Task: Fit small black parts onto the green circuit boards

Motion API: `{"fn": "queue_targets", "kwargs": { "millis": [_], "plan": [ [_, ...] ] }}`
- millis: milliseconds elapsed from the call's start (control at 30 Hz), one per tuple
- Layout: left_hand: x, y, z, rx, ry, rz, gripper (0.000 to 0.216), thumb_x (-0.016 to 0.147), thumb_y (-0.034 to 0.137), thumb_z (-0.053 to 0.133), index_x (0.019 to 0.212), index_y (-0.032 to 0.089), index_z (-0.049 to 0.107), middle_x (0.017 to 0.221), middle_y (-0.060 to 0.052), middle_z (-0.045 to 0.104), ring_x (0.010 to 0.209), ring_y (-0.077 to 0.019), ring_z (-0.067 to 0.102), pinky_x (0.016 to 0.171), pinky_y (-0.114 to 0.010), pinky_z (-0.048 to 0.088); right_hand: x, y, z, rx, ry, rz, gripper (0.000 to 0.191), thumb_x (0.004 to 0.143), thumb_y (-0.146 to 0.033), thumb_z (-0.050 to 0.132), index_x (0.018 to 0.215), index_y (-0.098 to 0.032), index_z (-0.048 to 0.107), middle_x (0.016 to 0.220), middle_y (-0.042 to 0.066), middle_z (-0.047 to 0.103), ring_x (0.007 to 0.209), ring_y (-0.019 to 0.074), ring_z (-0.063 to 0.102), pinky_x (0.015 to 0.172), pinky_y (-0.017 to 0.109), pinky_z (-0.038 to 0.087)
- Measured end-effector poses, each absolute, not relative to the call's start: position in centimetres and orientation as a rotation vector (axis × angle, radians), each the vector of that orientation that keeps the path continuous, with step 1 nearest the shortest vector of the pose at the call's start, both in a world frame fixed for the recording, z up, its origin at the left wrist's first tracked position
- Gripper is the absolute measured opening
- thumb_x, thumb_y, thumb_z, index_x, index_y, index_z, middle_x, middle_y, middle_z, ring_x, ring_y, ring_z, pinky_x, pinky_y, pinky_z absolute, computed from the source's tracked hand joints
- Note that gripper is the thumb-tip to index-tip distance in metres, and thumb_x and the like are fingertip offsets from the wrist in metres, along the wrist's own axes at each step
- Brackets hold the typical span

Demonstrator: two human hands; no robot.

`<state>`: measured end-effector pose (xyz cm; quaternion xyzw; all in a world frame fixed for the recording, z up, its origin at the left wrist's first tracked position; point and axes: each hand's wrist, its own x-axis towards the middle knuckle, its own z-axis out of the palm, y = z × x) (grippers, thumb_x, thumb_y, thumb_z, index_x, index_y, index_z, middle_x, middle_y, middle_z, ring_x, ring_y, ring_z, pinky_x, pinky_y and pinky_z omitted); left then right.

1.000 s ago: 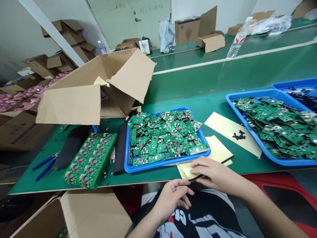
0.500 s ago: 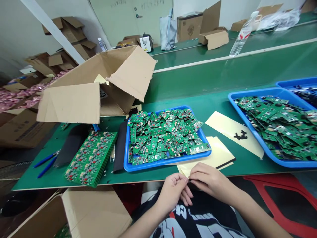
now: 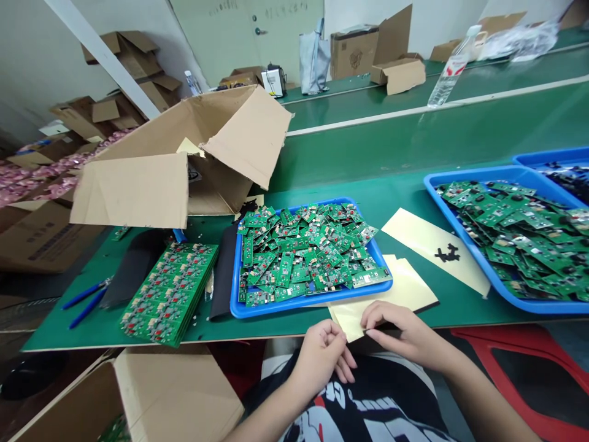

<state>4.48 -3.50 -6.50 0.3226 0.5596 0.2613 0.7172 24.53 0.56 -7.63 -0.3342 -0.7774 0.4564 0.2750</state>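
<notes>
My left hand (image 3: 322,356) and my right hand (image 3: 405,331) meet at the near table edge, both pinching the corner of a pale yellow backing sheet (image 3: 391,294) with a black layer under it. The sheet lies partly under the blue tray (image 3: 237,307) heaped with small green circuit boards (image 3: 308,252). Fingers of both hands are curled closed on the sheet's edge.
A stack of green board panels (image 3: 168,291) and blue-handled pliers (image 3: 85,301) lie left. An open cardboard box (image 3: 184,159) stands behind. Another yellow sheet (image 3: 432,245) with a black scrap lies right, beside a second blue tray (image 3: 506,233) of boards. A water bottle (image 3: 448,67) stands far back.
My left hand rose from my lap to the sheet's corner and pinched it beside my right hand. The right hand shifted slightly right along the edge.
</notes>
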Motion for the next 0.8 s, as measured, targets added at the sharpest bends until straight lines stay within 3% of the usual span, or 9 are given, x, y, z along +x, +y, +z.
{"fn": "queue_targets", "kwargs": {
  "millis": [100, 167, 233, 333, 467, 633, 800],
  "plan": [
    [3.1, -3.1, -4.3, 1.101, 1.359, 0.619, 0.025, 0.084, 0.039, 0.056, 0.07, 0.018, 0.053, 0.054, 0.0, 0.059, 0.041, -0.0097, 0.052, 0.043, -0.021, 0.039, 25.1, 0.9, -7.9, -0.946, -1.993, 1.326, 0.017, 0.095, -0.031, 0.048, 0.083, -0.02, 0.055, 0.084, 0.007, 0.065, 0.079, 0.0167, 0.064, 0.071, 0.029, 0.054],
    [2.7, -2.7, -3.0, 1.612, 1.355, 0.697, 0.018, 0.088, 0.028, 0.051, 0.076, 0.018, 0.061, 0.073, -0.006, 0.067, 0.063, -0.0151, 0.062, 0.059, -0.025, 0.049, 25.2, 1.1, -8.0, -0.958, -1.942, 1.376, 0.021, 0.095, -0.036, 0.049, 0.083, -0.019, 0.056, 0.085, 0.008, 0.065, 0.081, 0.0177, 0.064, 0.073, 0.03, 0.054],
    [3.0, -2.3, -2.6, 1.994, 1.127, 0.737, 0.018, 0.087, 0.021, 0.05, 0.096, 0.018, 0.065, 0.1, -0.012, 0.07, 0.094, -0.0221, 0.065, 0.082, -0.034, 0.054, 25.0, 1.2, -8.1, -0.957, -1.902, 1.419, 0.024, 0.094, -0.04, 0.05, 0.083, -0.019, 0.056, 0.086, 0.008, 0.065, 0.083, 0.0186, 0.065, 0.074, 0.031, 0.054],
    [4.3, -1.8, -3.9, 2.176, 0.932, 0.643, 0.042, 0.085, 0.018, 0.051, 0.127, 0.014, 0.051, 0.128, -0.017, 0.061, 0.119, -0.0255, 0.057, 0.101, -0.042, 0.049, 25.2, 1.4, -8.1, -0.97, -1.853, 1.459, 0.026, 0.093, -0.042, 0.052, 0.084, -0.019, 0.057, 0.086, 0.008, 0.065, 0.082, 0.0189, 0.064, 0.073, 0.031, 0.054],
    [5.1, -1.9, -6.5, 2.144, 1.045, 0.604, 0.051, 0.086, 0.015, 0.049, 0.136, 0.011, 0.041, 0.129, -0.019, 0.06, 0.121, -0.0261, 0.058, 0.101, -0.042, 0.05, 26.5, 1.6, -8.0, -1.017, -1.773, 1.478, 0.026, 0.091, -0.042, 0.055, 0.08, -0.019, 0.057, 0.087, 0.009, 0.066, 0.084, 0.0192, 0.064, 0.075, 0.032, 0.053],
    [4.6, -2.4, -7.3, 2.364, 0.966, 0.493, 0.038, 0.094, 0.011, 0.037, 0.129, 0.013, 0.051, 0.13, -0.018, 0.061, 0.126, -0.027, 0.055, 0.101, -0.043, 0.05, 28.2, 1.5, -7.9, -1.029, -1.658, 1.507, 0.03, 0.087, -0.046, 0.06, 0.075, -0.019, 0.058, 0.082, 0.009, 0.067, 0.079, 0.0201, 0.065, 0.072, 0.034, 0.055],
    [3.6, -2.1, -7.0, 2.436, 0.919, 0.503, 0.038, 0.096, 0.01, 0.034, 0.128, 0.01, 0.054, 0.13, -0.021, 0.061, 0.128, -0.0289, 0.053, 0.104, -0.045, 0.046, 31.5, 1.1, -7.0, -1.076, -1.501, 1.399, 0.03, 0.084, -0.051, 0.061, 0.073, -0.024, 0.058, 0.079, 0.008, 0.065, 0.077, 0.0226, 0.065, 0.069, 0.038, 0.054]
  ]
}}
